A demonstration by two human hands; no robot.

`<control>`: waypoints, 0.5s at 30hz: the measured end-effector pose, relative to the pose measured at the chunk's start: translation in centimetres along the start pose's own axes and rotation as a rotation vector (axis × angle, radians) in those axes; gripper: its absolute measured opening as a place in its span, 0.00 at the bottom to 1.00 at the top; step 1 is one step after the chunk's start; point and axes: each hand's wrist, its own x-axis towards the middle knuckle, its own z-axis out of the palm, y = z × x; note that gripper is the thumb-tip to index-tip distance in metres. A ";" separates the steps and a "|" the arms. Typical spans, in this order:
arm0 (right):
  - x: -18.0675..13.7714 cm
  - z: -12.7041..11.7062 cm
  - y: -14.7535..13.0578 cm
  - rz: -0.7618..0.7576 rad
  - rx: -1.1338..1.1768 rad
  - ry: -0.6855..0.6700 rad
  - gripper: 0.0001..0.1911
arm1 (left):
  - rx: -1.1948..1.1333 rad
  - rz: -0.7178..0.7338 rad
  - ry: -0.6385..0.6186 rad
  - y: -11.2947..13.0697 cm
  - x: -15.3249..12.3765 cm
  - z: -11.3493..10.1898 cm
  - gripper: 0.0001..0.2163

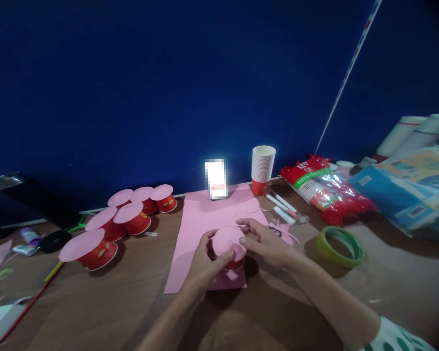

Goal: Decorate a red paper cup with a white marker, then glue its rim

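Observation:
An upside-down red paper cup (234, 264) with a pink paper disc (227, 240) on its upturned base stands in front of me. My left hand (207, 261) is closed round the left side of the cup, its thumb lying on the disc. At the right edge, a fingertip of my right hand (265, 242) touches the disc, while its other fingers stretch out apart behind it. Under the cup lies a sheet of pink paper (201, 214). Pink paper scraps (285, 233) lie just beyond my right hand.
Several disc-topped red cups (133, 224) are grouped at left. A stack of paper cups (263, 168), markers (283, 214), a red plastic package (325, 187) and a green tape roll (342, 247) lie right. A bright phone-like screen (216, 179) stands behind; a black bottle (36, 200) is far left.

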 end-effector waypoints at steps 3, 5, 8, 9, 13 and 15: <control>0.0 0.1 0.2 -0.030 -0.023 -0.002 0.34 | -0.003 0.000 0.007 0.0 0.0 0.0 0.31; 0.1 0.2 0.5 -0.033 -0.020 0.000 0.36 | 0.000 -0.009 0.010 0.0 0.0 0.0 0.32; 0.2 0.3 0.7 -0.025 -0.011 -0.001 0.35 | -0.007 -0.015 0.009 -0.1 0.0 0.0 0.32; 0.2 0.4 0.8 -0.025 -0.006 -0.003 0.34 | -0.009 -0.013 0.011 -0.1 0.0 0.0 0.32; 0.3 0.1 0.4 -0.010 -0.040 0.032 0.29 | 0.000 -0.002 0.019 -0.2 0.1 0.1 0.31; 0.1 -0.4 0.0 0.020 -0.036 0.050 0.28 | 0.007 0.007 0.022 -0.3 0.1 0.1 0.32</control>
